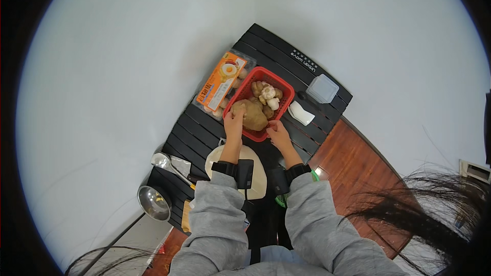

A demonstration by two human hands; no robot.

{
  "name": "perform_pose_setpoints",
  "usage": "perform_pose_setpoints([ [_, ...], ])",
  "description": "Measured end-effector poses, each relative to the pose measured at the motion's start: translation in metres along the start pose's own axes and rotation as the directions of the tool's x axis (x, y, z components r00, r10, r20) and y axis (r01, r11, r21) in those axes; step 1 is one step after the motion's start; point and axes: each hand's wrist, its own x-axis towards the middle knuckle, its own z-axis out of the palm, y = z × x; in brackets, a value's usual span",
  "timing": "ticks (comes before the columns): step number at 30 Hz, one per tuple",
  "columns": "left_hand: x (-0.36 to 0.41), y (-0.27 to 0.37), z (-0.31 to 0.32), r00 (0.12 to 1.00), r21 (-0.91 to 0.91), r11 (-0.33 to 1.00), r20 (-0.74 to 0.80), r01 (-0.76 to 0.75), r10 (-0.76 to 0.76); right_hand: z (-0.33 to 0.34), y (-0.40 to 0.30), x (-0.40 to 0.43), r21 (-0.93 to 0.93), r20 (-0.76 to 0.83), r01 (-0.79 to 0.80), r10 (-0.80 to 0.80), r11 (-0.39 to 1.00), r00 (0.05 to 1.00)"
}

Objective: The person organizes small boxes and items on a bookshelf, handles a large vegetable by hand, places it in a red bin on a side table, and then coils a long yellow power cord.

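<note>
A red plastic basket (287,84) holds a large brown potato (254,117), smaller potatoes (257,89) and several garlic bulbs (268,92). My left hand (234,120) reaches over the basket's near left side, its fingers on the upper left part of the large potato. Whether they grip it is not clear. At the basket's near right, my right hand (278,132) touches the potato's right end or the rim beside it; its fingertips are too small to settle which. Below the basket lies a round cream board (257,165), partly hidden by my left forearm.
A clear egg carton with an orange label (226,78) lies left of the basket on the black slatted table (191,126). White folded item (301,113) and clear plastic containers (323,89) are at right. A ladle (161,160) and steel bowl (154,203) are at lower left.
</note>
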Motion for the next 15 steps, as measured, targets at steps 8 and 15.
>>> perform_pose_setpoints([
  [8, 0.017, -0.016, 0.023, 0.986, 0.069, 0.983, 0.005, -0.169, 0.169, -0.025, -0.014, -0.019, 0.079, -0.011, -0.099, 0.1, 0.992, 0.995],
  [15, 0.006, -0.002, 0.045, 0.992, 0.065, 0.991, 0.021, 0.12, -0.122, -0.047, 0.001, -0.029, 0.199, -0.108, -0.102, 0.125, 0.975, 0.986],
])
